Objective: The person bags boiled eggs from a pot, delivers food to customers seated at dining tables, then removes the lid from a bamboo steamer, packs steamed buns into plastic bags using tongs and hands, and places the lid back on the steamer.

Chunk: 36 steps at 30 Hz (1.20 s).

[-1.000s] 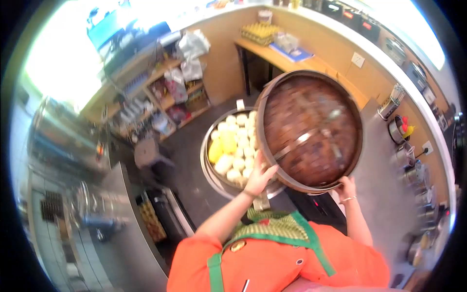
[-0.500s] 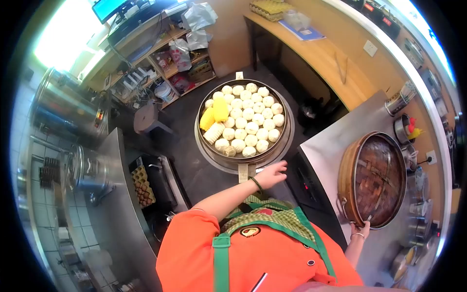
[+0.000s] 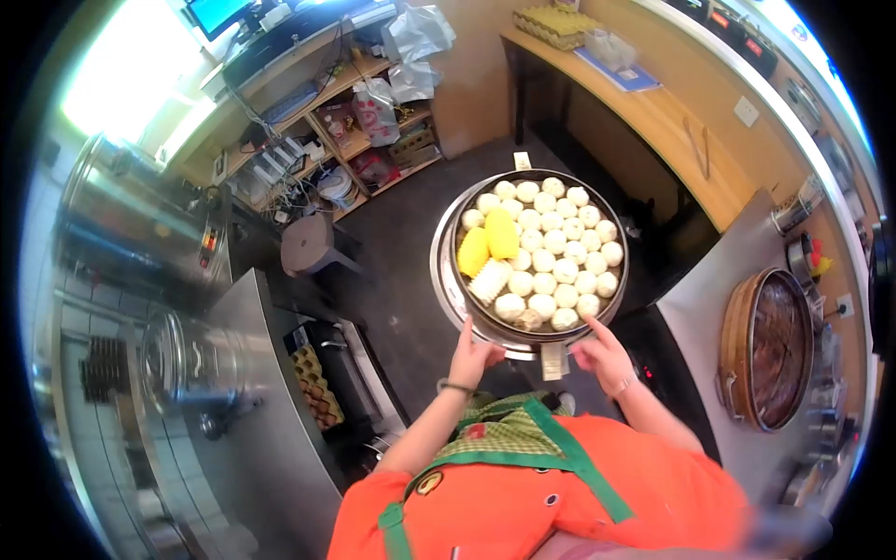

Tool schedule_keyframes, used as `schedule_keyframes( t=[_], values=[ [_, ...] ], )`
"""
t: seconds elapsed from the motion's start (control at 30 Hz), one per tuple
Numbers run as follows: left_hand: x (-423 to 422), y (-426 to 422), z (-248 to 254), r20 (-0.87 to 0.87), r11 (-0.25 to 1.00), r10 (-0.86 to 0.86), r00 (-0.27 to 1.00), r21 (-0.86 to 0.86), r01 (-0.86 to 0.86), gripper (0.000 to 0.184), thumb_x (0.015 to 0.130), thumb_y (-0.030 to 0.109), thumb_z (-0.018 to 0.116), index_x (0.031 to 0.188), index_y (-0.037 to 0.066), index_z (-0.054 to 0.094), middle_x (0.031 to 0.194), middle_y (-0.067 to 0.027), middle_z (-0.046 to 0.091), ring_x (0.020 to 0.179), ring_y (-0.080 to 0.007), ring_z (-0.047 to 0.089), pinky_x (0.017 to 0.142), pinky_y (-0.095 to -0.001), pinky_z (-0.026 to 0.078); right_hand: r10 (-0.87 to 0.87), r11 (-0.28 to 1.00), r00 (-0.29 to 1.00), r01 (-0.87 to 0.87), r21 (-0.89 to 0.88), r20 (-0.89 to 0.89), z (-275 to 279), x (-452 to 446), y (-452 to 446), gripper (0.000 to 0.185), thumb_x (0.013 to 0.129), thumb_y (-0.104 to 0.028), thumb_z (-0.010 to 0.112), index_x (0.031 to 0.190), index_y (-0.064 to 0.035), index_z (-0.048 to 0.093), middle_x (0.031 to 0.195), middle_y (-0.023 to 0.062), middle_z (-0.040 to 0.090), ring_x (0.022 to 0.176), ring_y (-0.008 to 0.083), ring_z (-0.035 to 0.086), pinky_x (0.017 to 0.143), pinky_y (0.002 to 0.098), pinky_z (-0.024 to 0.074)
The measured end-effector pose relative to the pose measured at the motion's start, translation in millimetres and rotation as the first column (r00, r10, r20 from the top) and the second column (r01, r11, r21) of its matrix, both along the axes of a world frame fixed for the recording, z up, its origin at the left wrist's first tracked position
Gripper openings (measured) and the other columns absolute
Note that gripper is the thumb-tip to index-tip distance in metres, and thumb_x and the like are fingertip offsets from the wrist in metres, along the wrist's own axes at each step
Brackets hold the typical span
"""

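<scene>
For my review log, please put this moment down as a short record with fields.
Left hand: at the near rim of the round steamer
Right hand: at the same rim, farther right
Grip: firmness cannot be told
Contents: white buns, two yellow corn pieces
Right side: round woven lid on steel counter
Left side: stool

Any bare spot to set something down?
Right steel counter: bare strip between its front edge and the woven lid. Wooden table: bare patch between the blue folder and a tongs-like item. Crowded: steamer basket, packed with buns and corn, left hand and right hand at its near rim.
</scene>
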<state>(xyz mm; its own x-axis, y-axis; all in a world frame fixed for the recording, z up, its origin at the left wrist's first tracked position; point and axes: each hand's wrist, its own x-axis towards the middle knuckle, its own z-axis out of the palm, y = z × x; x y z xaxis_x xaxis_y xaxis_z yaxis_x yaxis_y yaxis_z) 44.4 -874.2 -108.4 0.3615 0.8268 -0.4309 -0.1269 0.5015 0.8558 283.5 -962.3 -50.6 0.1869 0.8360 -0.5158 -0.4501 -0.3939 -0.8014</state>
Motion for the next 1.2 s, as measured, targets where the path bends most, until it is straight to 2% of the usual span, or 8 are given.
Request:
schedule_keyframes(
  t=[0.1,0.27,0.43,0.53,0.6,0.73,0.87,1.2],
  values=[
    [-98.8,-3.1,-18.8,-0.157,0.989,-0.078,0.985,-0.140,0.056,0.067,0.082,0.006,0.048,0.135,0.003,0.006,0.081,-0.0137,0.062,0.070,-0.0163,0.060,0.064,-0.0254,0.048,0.101,0.981,0.843,-0.172,0.086,0.529,-41.4,-37.7,95.6,0.036,0.082,-0.016,0.053,0.115,-0.0041,0.050,0.074,0.0016,0.056,0.061,0.0080,0.047,0.059,0.0224,0.0407],
    [-235.2,33.5,-11.8,-0.340,0.990,0.105,0.935,-0.051,-0.129,0.044,0.083,0.010,0.047,0.123,-0.004,0.036,0.084,-0.0112,0.063,0.072,-0.0125,0.058,0.060,-0.0215,0.042,-0.132,0.991,0.653,0.114,0.076,0.746,-90.0,-43.6,223.3,0.024,0.077,-0.016,0.055,0.098,-0.0065,0.062,0.082,0.0100,0.064,0.073,0.0163,0.059,0.068,0.0264,0.0456],
    [-263.8,99.1,-15.8,-0.216,0.950,0.250,0.944,-0.131,-0.282,0.039,0.082,0.010,0.048,0.120,0.001,0.041,0.090,-0.0131,0.061,0.079,-0.0171,0.060,0.067,-0.0257,0.046,-0.180,0.978,0.550,0.192,0.086,0.815,-113.0,-11.8,305.7,0.022,0.073,-0.013,0.054,0.092,-0.0084,0.065,0.083,0.0098,0.064,0.074,0.0190,0.060,0.070,0.0274,0.0461],
    [-251.0,143.1,-9.0,-0.201,0.974,0.092,0.975,-0.185,-0.130,0.038,0.083,0.012,0.049,0.119,0.002,0.041,0.095,-0.0137,0.060,0.082,-0.0179,0.059,0.069,-0.0262,0.046,0.007,0.997,0.483,0.062,-0.043,0.875,-117.6,1.7,330.3,0.019,0.069,-0.011,0.056,0.084,-0.0085,0.067,0.081,0.0103,0.064,0.073,0.0190,0.060,0.068,0.0279,0.0470],
    [-254.7,174.5,-12.2,-0.209,0.986,-0.004,0.978,-0.162,-0.030,0.035,0.084,0.011,0.048,0.118,0.001,0.043,0.097,-0.0134,0.059,0.083,-0.0188,0.059,0.072,-0.0278,0.046,0.426,0.905,0.384,-0.201,-0.376,0.819,-96.0,5.3,340.8,0.016,0.067,-0.011,0.060,0.081,-0.0069,0.067,0.078,0.0081,0.065,0.072,0.0164,0.060,0.068,0.0263,0.0471],
    [-250.1,247.4,9.5,-0.376,0.994,-0.058,0.925,-0.112,0.017,0.032,0.085,0.008,0.048,0.114,-0.004,0.044,0.096,-0.0146,0.059,0.085,-0.0202,0.058,0.075,-0.0280,0.046,0.547,0.837,0.400,-0.260,-0.482,0.735,-67.0,2.8,345.0,0.017,0.065,-0.011,0.060,0.079,-0.0074,0.067,0.075,0.0087,0.065,0.070,0.0167,0.060,0.066,0.0270,0.0477],
    [-246.0,320.8,3.7,-0.277,0.978,-0.133,0.952,-0.191,0.081,0.030,0.085,0.008,0.048,0.113,-0.001,0.045,0.097,-0.0124,0.058,0.083,-0.0178,0.057,0.073,-0.0269,0.046,0.500,0.864,0.316,-0.245,-0.440,0.806,-85.1,3.4,346.5,0.015,0.062,-0.012,0.063,0.076,-0.0090,0.067,0.077,0.0088,0.064,0.073,0.0203,0.061,0.067,0.0288,0.0479],
    [-179.3,458.1,5.3,-0.284,0.841,-0.541,0.791,-0.163,0.516,0.032,0.087,0.013,0.048,0.116,0.001,0.043,0.099,-0.0101,0.058,0.083,-0.0150,0.057,0.072,-0.0252,0.046,0.463,0.871,0.458,-0.075,-0.486,0.759,-74.6,1.8,343.6,0.011,0.065,-0.016,0.064,0.073,-0.0078,0.064,0.072,0.0074,0.063,0.067,0.0187,0.060,0.062,0.0284,0.0471]
  ],
)
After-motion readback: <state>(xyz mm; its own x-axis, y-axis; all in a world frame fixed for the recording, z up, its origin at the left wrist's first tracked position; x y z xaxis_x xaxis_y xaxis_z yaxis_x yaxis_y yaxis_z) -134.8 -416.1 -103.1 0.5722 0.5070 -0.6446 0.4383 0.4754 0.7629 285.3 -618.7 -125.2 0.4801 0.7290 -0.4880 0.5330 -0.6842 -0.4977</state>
